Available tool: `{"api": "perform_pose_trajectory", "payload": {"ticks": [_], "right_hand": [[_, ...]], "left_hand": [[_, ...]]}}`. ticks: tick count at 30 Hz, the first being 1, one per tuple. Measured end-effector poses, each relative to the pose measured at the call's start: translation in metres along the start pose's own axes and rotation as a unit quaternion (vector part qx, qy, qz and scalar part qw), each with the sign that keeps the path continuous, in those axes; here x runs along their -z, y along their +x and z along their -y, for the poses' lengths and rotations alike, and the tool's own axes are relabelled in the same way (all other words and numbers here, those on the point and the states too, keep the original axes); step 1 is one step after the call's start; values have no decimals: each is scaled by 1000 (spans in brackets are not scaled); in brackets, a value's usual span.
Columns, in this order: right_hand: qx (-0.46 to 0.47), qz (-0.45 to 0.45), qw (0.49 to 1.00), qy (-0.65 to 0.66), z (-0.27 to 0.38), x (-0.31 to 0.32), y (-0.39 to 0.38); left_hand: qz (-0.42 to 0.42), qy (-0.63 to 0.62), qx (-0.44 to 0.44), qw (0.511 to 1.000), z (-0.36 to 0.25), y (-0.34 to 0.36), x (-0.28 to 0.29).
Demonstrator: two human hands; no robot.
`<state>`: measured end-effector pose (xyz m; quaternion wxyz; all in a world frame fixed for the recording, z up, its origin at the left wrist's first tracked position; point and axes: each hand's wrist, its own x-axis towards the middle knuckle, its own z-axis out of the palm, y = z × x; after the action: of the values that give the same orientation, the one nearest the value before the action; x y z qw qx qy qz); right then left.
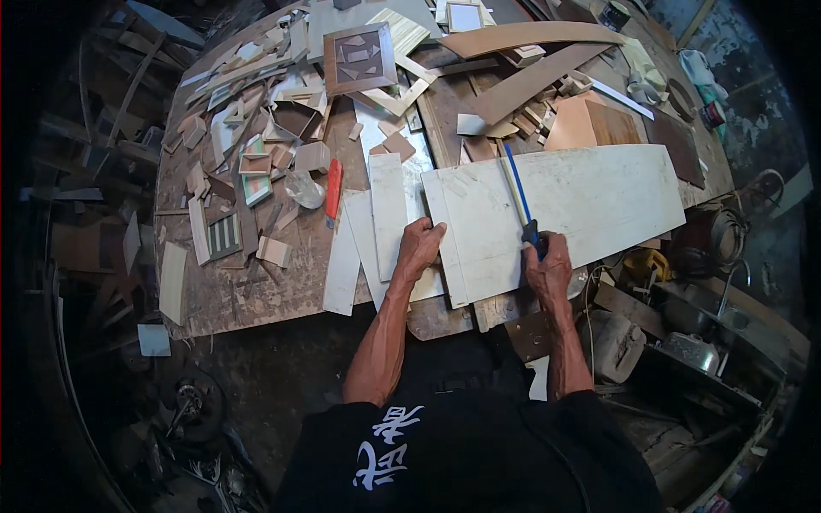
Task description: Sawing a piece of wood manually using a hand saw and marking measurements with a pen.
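mid-cut, by look of it: white sheet lay flat on bench. left hand pressed flat, fingers spread, on sheet's near-left edge. right hand closed round blue-handled knife, blade against pale straightedge. next move likely needed firm hold-down, steady pull.

A worn wooden workbench littered with offcuts

A large pale sheet lies along the near edge toward the right corner, narrow pale strips just left of it. An orange-handled cutter lies mid-bench. Small wood scraps crowd the left side; a framed inlay panel and long curved boards lie at the far edge.
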<state>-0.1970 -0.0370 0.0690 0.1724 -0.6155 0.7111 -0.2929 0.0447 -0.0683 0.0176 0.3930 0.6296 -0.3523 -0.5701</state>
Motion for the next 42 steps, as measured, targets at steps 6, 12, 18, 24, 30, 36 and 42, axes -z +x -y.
{"api": "perform_pose_trajectory", "payload": {"ticks": [6, 12, 18, 24, 30, 36, 42], "right_hand": [[109, 9, 992, -61, -21, 21, 51], [155, 47, 980, -118, -28, 16, 134], [181, 134, 965, -132, -7, -3, 170], [228, 97, 958, -146, -3, -38, 202], [254, 103, 949, -157, 4, -50, 213], [229, 142, 949, -165, 17, -47, 214], [211, 137, 956, -150, -2, -47, 213]], "left_hand": [[15, 52, -70, 996, 6, -1, 2], [-9, 79, -34, 996, -2, -11, 1], [-28, 69, -47, 996, -1, -13, -1], [-46, 101, -55, 992, -3, -5, -4], [-51, 73, -18, 996, -4, -13, -6], [-44, 64, -4, 997, -13, -20, -3], [-39, 15, -12, 999, -8, -16, -6]]}}
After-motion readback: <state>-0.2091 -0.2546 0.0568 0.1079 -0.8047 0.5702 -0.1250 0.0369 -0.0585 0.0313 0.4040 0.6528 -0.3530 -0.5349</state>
